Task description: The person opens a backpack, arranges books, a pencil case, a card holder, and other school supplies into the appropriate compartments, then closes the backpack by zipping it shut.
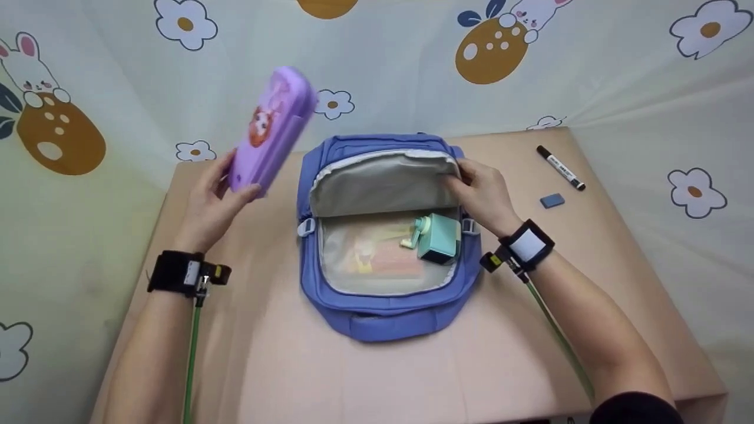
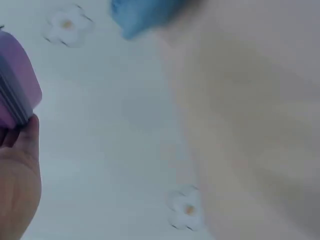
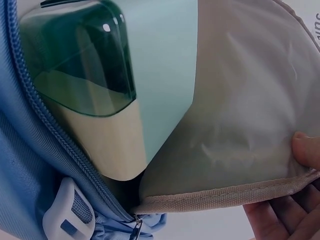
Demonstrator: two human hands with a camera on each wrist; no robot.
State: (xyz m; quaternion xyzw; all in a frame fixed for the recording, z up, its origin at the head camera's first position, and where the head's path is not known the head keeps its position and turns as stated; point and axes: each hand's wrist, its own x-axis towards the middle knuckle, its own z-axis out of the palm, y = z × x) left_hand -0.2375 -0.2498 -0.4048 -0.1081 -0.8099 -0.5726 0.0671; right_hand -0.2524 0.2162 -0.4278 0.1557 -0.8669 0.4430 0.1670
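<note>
My left hand point(image 1: 207, 212) holds a purple pencil case point(image 1: 275, 132) by its lower end, raised and tilted left of the blue backpack point(image 1: 389, 324). In the left wrist view the case point(image 2: 20, 75) shows only in part, at the left edge. The backpack lies unzipped, its front flap point(image 1: 377, 185) folded up. My right hand point(image 1: 486, 191) pinches the flap's right edge; in the right wrist view the thumb point(image 3: 306, 150) presses the grey lining. A teal crank pencil sharpener point(image 1: 439, 235) sits inside at the right, beside a flat pink and yellow item point(image 1: 386, 256).
On the table point(image 1: 400, 377), right of the backpack, lie a black and white marker point(image 1: 561, 168) and a small blue block point(image 1: 552, 201) like an eraser. A patterned cloth point(image 1: 389, 53) hangs behind and at the sides. Green cables point(image 1: 191, 353) run from both wrist straps.
</note>
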